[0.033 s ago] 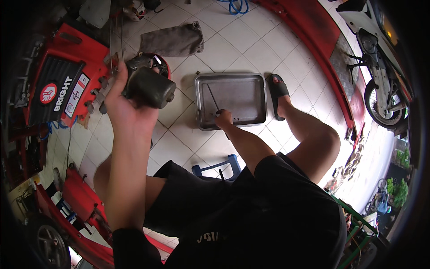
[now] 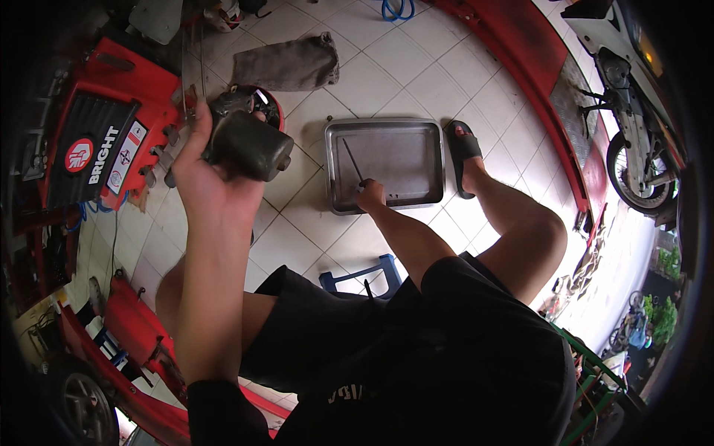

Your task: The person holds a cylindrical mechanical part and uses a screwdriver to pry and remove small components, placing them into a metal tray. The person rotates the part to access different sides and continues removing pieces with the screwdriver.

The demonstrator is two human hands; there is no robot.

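My left hand point(image 2: 216, 182) is raised at the left of centre, fingers wrapped round a dark, greasy metal part point(image 2: 249, 145) with a cylindrical body. Right behind that part, a round red-rimmed container point(image 2: 275, 111) with dark contents is partly hidden. My right hand point(image 2: 370, 195) grips a long thin screwdriver-like tool point(image 2: 349, 154), whose shaft points away from me over a rectangular steel tray point(image 2: 431, 160) on the tiled floor. A few small dark bits point(image 2: 393, 195) lie at the tray's near side.
A grey cloth point(image 2: 285, 63) and blue hose point(image 2: 396, 9) lie beyond the tray. A red equipment housing point(image 2: 152, 82) stands left, a red rail point(image 2: 524, 52) runs along the right beside a motorbike point(image 2: 625, 130). A blue stool point(image 2: 333, 280) is beneath me; my sandalled foot point(image 2: 465, 156) is beside the tray.
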